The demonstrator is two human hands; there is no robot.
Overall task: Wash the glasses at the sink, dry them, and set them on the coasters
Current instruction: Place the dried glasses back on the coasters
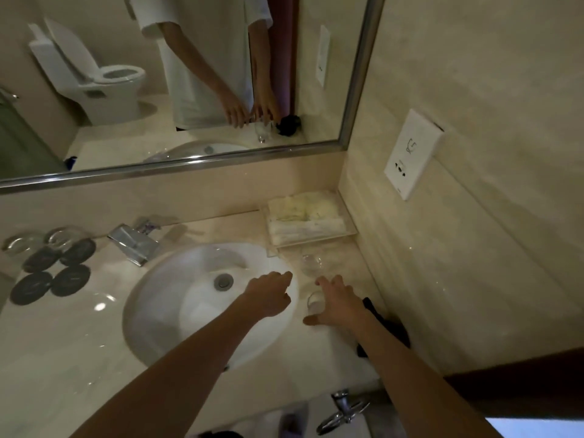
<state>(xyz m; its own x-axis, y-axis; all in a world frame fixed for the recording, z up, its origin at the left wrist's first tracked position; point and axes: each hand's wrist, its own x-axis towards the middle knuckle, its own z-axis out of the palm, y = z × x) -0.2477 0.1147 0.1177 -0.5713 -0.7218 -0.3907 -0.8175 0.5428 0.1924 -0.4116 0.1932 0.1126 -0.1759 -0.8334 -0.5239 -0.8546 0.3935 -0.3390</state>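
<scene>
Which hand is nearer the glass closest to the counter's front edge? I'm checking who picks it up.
Right. The right hand spreads around the glass, seemingly not gripping it yet; the left hand hovers over the sink, beside it.

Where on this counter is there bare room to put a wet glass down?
Bare counter lies left of the sink, in front of the four dark coasters. The right side is crowded: two glasses, both hands, the left hand and right hand, a black cloth and the amenity tray.

A: pretty dim and warm overall, soft all over, glare spots on the bench [94, 327] left of the sink [177, 298].
B: yep, and wide-angle bending at the edges, mirror frame [196, 161] curves.
</scene>
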